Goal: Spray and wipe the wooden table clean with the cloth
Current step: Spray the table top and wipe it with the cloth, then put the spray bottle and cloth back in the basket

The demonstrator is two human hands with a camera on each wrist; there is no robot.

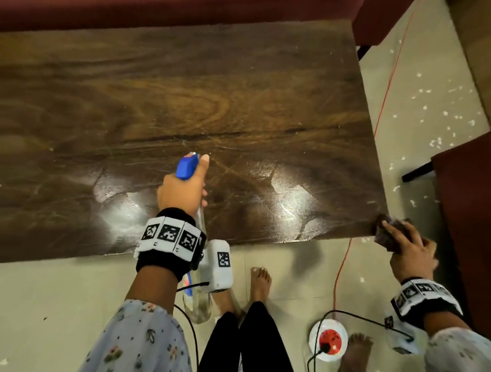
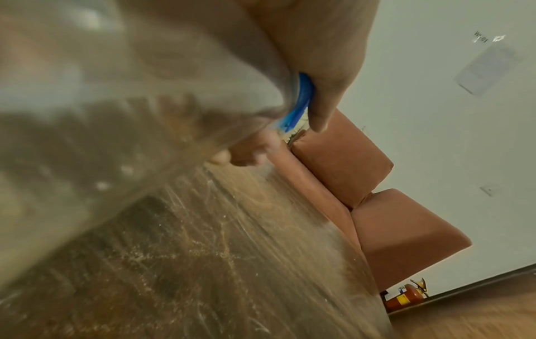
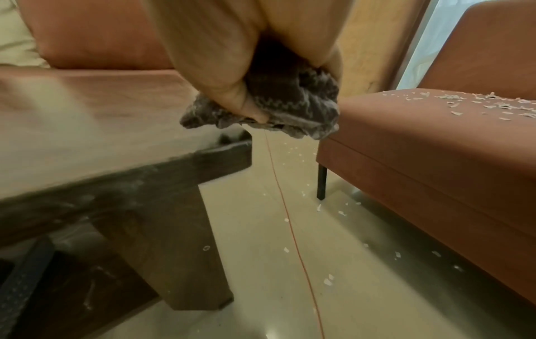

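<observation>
The dark wooden table fills the head view; its near half carries scratches and pale streaks. My left hand grips a clear spray bottle with a blue head, held over the table's near middle, nozzle pointing away from me. In the left wrist view the clear bottle fills the left side above the streaked table top. My right hand clutches a bunched dark patterned cloth at the table's near right corner. The right wrist view shows the cloth just past the table corner.
Red-brown sofas border the far side and the right. White paper scraps litter the floor and the sofa seat. A red cord runs along the floor to a round socket reel. My bare feet stand by the near edge.
</observation>
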